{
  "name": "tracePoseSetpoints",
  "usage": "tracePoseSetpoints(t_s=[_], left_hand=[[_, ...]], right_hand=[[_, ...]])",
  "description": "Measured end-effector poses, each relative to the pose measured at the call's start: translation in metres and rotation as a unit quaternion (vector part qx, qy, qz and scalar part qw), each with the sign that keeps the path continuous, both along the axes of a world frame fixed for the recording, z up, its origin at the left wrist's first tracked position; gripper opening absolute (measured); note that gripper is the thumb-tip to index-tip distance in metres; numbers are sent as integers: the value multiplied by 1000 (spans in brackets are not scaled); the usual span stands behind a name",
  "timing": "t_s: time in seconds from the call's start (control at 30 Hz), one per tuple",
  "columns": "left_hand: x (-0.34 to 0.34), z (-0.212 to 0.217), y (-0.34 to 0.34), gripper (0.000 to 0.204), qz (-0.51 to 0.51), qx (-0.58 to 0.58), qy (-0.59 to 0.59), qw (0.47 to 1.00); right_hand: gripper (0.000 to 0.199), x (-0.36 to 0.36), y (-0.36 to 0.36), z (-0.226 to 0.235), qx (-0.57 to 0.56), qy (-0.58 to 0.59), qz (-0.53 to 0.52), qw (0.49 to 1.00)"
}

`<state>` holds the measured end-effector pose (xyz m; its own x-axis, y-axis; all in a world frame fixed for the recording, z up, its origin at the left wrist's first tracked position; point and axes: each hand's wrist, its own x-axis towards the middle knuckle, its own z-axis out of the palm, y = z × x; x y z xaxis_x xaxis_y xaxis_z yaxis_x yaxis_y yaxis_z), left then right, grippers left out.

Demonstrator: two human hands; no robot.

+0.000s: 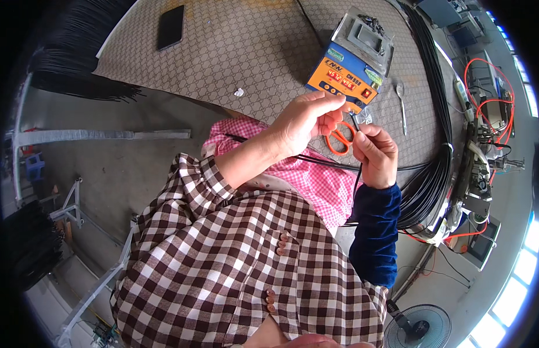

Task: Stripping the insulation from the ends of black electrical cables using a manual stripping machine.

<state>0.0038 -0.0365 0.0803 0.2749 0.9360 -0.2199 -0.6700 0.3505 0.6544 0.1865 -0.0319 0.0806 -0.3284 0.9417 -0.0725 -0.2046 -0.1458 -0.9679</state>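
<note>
Cable (359, 176), a single thin black length, is located in the right hand (377, 156), in front of the blue-and-orange control box (346, 68). Thumb and fingers of the right hand are pressed together, clamped on the cable near its upper end. The long axis runs roughly away from the body, from below the right hand up toward the lower edge of the box front, with a slight lean to the left; the section inside the grip is hidden. The short exposed end projects beyond the right fingertips. Relative to the left hand (307, 122), this end lies just to the right and slightly nearer the body. The right hand is the nearer of the two, being in contact. The left thumb extends toward the box front, with the other fingers curled beneath it; whether they close on anything cannot be determined. Cable surface is dark, smooth and uniform in width; the finish of the tip is too small to tell. Orange-handled scissors (329, 141) lie between the hands on the patterned tabletop (223, 64).
</note>
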Motion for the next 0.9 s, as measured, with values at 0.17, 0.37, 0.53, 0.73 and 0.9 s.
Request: tracePoseSetpoints(t_s=[0.17,0.37,0.53,0.73,0.9], left_hand=[[0,2,-1,19,-15,-37,-11,999],[-2,2,1,15,-4,-22,31,999],[-4,2,2,15,14,-15,60,998],[-4,-3,1,15,0,-2,49,999],[-2,-7,1,15,-8,-16,31,999]], right_hand=[[10,0,1,-4,1,-17,-1,1000],[9,-3,2,-6,7,-20,-14,1000],[9,-4,1,-3,-7,-21,-6,1000],[10,-4,1,-2,2,-31,-4,1000],[10,-4,2,-5,8,-24,-3,1000]])
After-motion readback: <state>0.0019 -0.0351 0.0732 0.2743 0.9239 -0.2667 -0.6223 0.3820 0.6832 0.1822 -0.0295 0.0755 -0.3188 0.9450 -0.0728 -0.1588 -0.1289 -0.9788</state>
